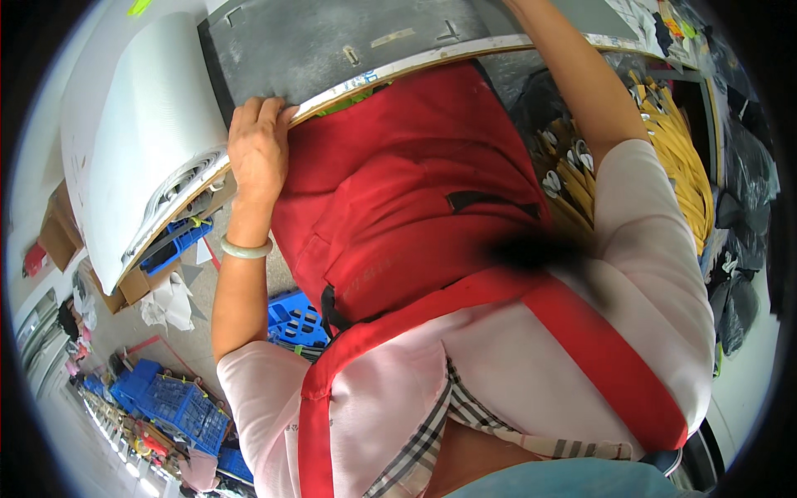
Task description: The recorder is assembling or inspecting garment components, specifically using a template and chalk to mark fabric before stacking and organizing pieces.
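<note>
My left hand (258, 149) rests on the front edge of a grey-topped table (324, 50), beside a large roll of white sheet (158, 91). Its fingers lie bent over the edge, with the thumb out to the side and nothing visibly held. A pale bangle circles that wrist. My right forearm (573, 70) reaches across the table's far right side, and the hand itself is beyond the upper edge of the picture. Strips of tape and small dark marks show on the grey top. A red apron (415, 183) hangs over my front, below the table edge.
Bundles of yellow pieces (672, 158) hang or lie under the table at right, next to black plastic bags (743, 207). On the floor at left stand blue crates (187, 407), cardboard boxes (60, 224) and crumpled white paper (168, 303). A dark blur covers part of the apron.
</note>
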### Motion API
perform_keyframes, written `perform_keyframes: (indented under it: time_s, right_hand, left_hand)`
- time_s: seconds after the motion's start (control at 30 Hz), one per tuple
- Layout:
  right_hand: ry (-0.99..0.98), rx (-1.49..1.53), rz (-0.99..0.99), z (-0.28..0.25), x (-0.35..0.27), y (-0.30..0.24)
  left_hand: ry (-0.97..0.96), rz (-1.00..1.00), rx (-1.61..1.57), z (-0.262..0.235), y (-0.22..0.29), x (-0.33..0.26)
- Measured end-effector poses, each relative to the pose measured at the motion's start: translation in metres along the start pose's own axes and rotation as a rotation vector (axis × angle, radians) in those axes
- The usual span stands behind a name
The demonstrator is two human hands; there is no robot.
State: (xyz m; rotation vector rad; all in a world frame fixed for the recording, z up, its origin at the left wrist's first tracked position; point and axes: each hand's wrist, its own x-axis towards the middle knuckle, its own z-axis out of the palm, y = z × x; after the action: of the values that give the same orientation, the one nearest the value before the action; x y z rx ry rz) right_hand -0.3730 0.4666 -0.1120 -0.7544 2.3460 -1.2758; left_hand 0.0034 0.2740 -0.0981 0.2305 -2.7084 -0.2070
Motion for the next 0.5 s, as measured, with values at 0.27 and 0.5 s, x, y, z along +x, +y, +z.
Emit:
perform_keyframes:
  time_s: [0.27, 0.5]
  right_hand:
    - [0.047, -0.151, 0.010, 0.000, -0.002, 0.002]
    - [0.000, -0.118, -0.041, 0.009, -0.011, -0.008]
  left_hand:
    - [-0.015, -0.013, -0.032, -0.001, 0.002, 0.003]
    - [-0.056, -0.003, -0.195, 0.021, 0.021, 0.039]
